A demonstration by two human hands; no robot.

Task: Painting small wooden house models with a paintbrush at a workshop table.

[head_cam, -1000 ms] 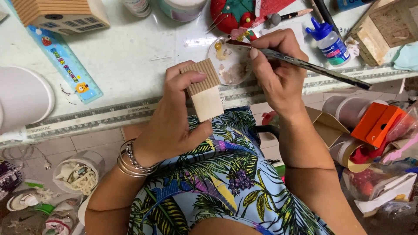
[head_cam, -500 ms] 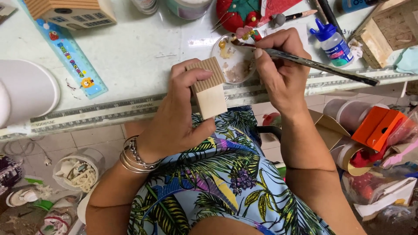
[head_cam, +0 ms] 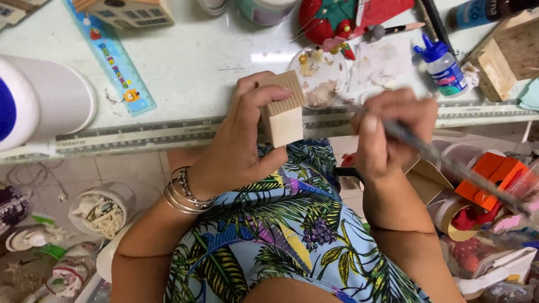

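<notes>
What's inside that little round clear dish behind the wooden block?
The dish holds smears and blobs of tan, yellowish and whitish paint. Its near edge is hidden behind the wooden block in the left hand, so that part cannot be seen.

wooden block (head_cam: 283,115): pale tan, ridged top | ruler (head_cam: 112,62): light blue, cartoon print | glue bottle (head_cam: 443,67): blue cap | dress (head_cam: 281,235): tropical leaf print

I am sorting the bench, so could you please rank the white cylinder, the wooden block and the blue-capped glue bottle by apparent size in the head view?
1. white cylinder, though cut off by the frame edge.
2. wooden block, held in the left hand.
3. glue bottle.
The block sits nearer the camera, so 2 and 3 are unsure.
</notes>
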